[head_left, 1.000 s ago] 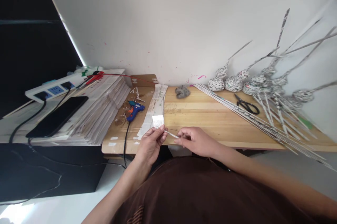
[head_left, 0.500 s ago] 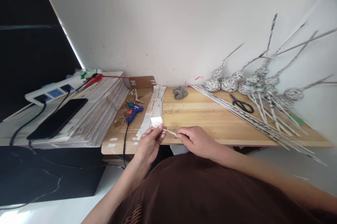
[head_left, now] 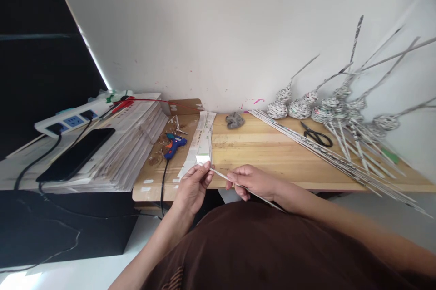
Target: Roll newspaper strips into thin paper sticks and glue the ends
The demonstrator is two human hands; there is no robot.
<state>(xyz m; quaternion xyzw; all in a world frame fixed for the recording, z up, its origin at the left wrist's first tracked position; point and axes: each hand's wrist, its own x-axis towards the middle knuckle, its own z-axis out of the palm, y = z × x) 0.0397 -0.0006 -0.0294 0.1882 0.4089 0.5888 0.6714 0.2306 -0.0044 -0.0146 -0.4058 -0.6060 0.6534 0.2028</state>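
Note:
Between my two hands runs a thin rolled paper stick point(head_left: 220, 174), its far part passing under my right wrist toward my lap. My left hand point(head_left: 195, 185) pinches its left end, where a small flap of unrolled white paper point(head_left: 203, 159) stands up above the thumb. The thumb and forefinger of my right hand point(head_left: 251, 182) close on the stick a little to the right, with the other fingers loosely curled. Just beyond my left hand lie flat newspaper strips point(head_left: 200, 138) on the table.
A blue glue gun point(head_left: 175, 145) with a cord lies left of the strips. A newspaper stack point(head_left: 136, 149) carries a phone point(head_left: 75, 154) and power strip point(head_left: 73, 120). Rightward are a grey cloth point(head_left: 235, 120), paper sticks point(head_left: 306, 145), scissors point(head_left: 316, 136) and woven gourd shapes point(head_left: 299, 107).
The stick's long part now shows beneath my right wrist, and my right hand's lower fingers have loosened. The white flap at my left hand has tilted and looks flatter. The view has shifted slightly.

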